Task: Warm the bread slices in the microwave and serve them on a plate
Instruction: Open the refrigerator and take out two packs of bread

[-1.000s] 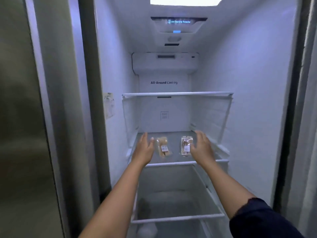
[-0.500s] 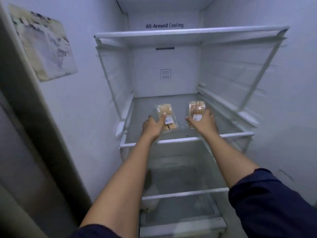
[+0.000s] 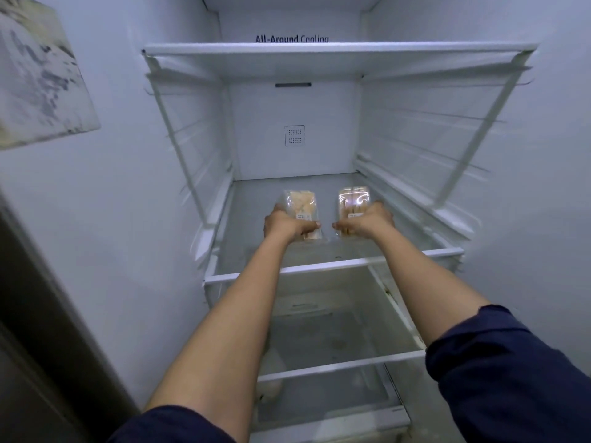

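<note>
Two hands reach toward twelve o'clock over the fridge shelf (image 3: 332, 265), left hand (image 3: 287, 223) curled round the near end of the left bread pack (image 3: 300, 201), right hand (image 3: 367, 219) clamped on the right bread pack (image 3: 351, 198), both packs lying lengthwise along that line

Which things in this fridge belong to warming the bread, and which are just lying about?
For the job: left bread pack, gripped by the left hand; right bread pack, gripped by the right hand.

Just there: glass shelf under them; upper shelf; stained sticker on the left wall; pale lump low down, too unclear to name.
</note>
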`<state>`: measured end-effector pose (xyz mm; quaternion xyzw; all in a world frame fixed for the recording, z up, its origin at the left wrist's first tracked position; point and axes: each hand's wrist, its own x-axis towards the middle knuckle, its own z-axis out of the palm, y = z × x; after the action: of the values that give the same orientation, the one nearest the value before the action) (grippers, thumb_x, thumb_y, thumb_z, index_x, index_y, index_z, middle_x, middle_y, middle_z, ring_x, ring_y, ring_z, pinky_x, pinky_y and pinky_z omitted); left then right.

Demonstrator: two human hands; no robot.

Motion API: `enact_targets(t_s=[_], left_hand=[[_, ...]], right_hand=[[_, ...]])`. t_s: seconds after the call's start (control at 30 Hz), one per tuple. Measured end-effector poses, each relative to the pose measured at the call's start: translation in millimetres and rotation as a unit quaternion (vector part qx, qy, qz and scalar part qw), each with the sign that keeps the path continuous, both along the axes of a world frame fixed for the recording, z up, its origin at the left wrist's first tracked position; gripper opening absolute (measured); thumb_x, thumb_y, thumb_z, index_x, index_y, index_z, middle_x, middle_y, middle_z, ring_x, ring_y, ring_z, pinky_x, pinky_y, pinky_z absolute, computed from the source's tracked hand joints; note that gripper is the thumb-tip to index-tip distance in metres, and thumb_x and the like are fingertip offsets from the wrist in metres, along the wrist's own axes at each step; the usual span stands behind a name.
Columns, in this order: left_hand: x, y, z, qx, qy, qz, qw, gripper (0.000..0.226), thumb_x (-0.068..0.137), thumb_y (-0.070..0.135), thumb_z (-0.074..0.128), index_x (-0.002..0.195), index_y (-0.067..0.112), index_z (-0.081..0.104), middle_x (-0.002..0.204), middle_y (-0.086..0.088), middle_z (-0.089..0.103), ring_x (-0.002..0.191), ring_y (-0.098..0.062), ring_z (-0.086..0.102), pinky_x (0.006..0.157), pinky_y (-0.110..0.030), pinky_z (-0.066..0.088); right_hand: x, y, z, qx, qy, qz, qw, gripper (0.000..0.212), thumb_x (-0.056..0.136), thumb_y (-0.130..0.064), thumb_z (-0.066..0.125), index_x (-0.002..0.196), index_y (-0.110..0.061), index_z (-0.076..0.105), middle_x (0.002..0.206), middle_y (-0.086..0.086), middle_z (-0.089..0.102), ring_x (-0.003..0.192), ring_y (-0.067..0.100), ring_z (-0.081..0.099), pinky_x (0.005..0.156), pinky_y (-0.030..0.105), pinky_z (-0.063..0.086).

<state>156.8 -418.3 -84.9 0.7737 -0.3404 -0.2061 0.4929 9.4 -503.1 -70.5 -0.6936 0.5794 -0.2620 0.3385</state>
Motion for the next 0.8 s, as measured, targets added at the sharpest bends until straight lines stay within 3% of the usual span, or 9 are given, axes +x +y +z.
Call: enact_targets(t_s=[0.07, 0.13, 0.23, 0.33, 0.43, 0.57, 0.7, 0.8], left_hand=[[1, 1, 4, -0.002, 0.032, -0.009, 0.999, 0.105, 0.040, 0.035, 0.090, 0.131, 0.017, 0.040, 0.131, -0.009, 0.051, 0.119, -0.026, 0.051, 0.102, -0.039, 0.044], [0, 3, 9, -0.006, 0.068, -0.027, 0.997, 0.108, 0.051, 0.017, 0.090, 0.139, 0.018, 0.028, 0.134, -0.009, 0.048, 0.122, -0.028, 0.048, 0.103, -0.040, 0.043], [-7, 6, 10, -0.027, 0.093, -0.067, 0.993, 0.102, 0.062, -0.002, 0.082, 0.141, 0.015, 0.021, 0.130, -0.010, 0.049, 0.114, -0.026, 0.052, 0.097, -0.036, 0.047], [-13, 9, 10, -0.048, 0.118, -0.088, 0.988, 0.101, 0.064, -0.007, 0.079, 0.142, 0.016, 0.018, 0.129, -0.011, 0.049, 0.109, -0.025, 0.054, 0.088, -0.035, 0.050], [-17, 11, 8, -0.070, 0.133, -0.097, 0.984, 0.098, 0.066, -0.009, 0.076, 0.141, 0.018, 0.020, 0.117, -0.007, 0.052, 0.100, -0.022, 0.054, 0.082, -0.037, 0.053], [-25, 17, 3, -0.099, 0.114, -0.113, 0.982, 0.089, 0.068, -0.005, 0.076, 0.138, 0.019, 0.027, 0.111, -0.005, 0.055, 0.095, -0.019, 0.056, 0.071, -0.034, 0.054], [-39, 29, -3, -0.132, 0.144, -0.117, 0.974, 0.079, 0.071, -0.006, 0.074, 0.133, 0.020, 0.033, 0.106, -0.007, 0.059, 0.089, -0.018, 0.060, 0.060, -0.025, 0.054], [-53, 44, -5, -0.182, 0.199, -0.105, 0.957, 0.084, 0.075, -0.008, 0.070, 0.133, 0.033, 0.026, 0.109, -0.003, 0.058, 0.093, -0.019, 0.060, 0.061, -0.021, 0.055]], right_hand=[[-2, -1, 5, 0.017, 0.004, 0.019, 1.000, 0.104, 0.059, -0.039, 0.086, 0.139, -0.009, 0.026, 0.138, 0.015, 0.038, 0.126, 0.033, 0.043, 0.101, 0.041, 0.044], [-5, -2, 5, 0.067, -0.044, 0.033, 0.996, 0.116, 0.048, -0.034, 0.091, 0.139, -0.013, 0.022, 0.136, 0.014, 0.043, 0.117, 0.029, 0.053, 0.090, 0.042, 0.053], [-10, -3, 3, 0.095, -0.110, 0.067, 0.987, 0.107, 0.053, -0.020, 0.090, 0.135, -0.018, 0.021, 0.132, 0.011, 0.048, 0.110, 0.028, 0.058, 0.079, 0.037, 0.056], [-15, 4, 5, 0.111, -0.142, 0.103, 0.978, 0.096, 0.062, -0.012, 0.086, 0.135, -0.018, 0.024, 0.128, 0.012, 0.052, 0.106, 0.027, 0.059, 0.080, 0.036, 0.054], [-22, 7, -2, 0.140, -0.200, 0.140, 0.960, 0.095, 0.071, -0.003, 0.078, 0.143, -0.018, 0.019, 0.129, 0.014, 0.054, 0.091, 0.023, 0.061, 0.070, 0.030, 0.053], [-33, 10, -14, 0.145, -0.248, 0.157, 0.945, 0.089, 0.079, 0.004, 0.069, 0.146, -0.016, 0.015, 0.127, 0.019, 0.056, 0.070, 0.018, 0.060, 0.075, 0.033, 0.052], [-40, 16, -20, 0.139, -0.316, 0.157, 0.925, 0.091, 0.077, 0.002, 0.072, 0.147, -0.020, 0.018, 0.118, 0.018, 0.060, 0.081, 0.026, 0.065, 0.079, 0.039, 0.054], [-49, 27, -21, 0.086, -0.353, 0.146, 0.920, 0.108, 0.063, -0.013, 0.084, 0.148, -0.027, 0.019, 0.137, 0.012, 0.050, 0.108, 0.030, 0.061, 0.095, 0.048, 0.049]])
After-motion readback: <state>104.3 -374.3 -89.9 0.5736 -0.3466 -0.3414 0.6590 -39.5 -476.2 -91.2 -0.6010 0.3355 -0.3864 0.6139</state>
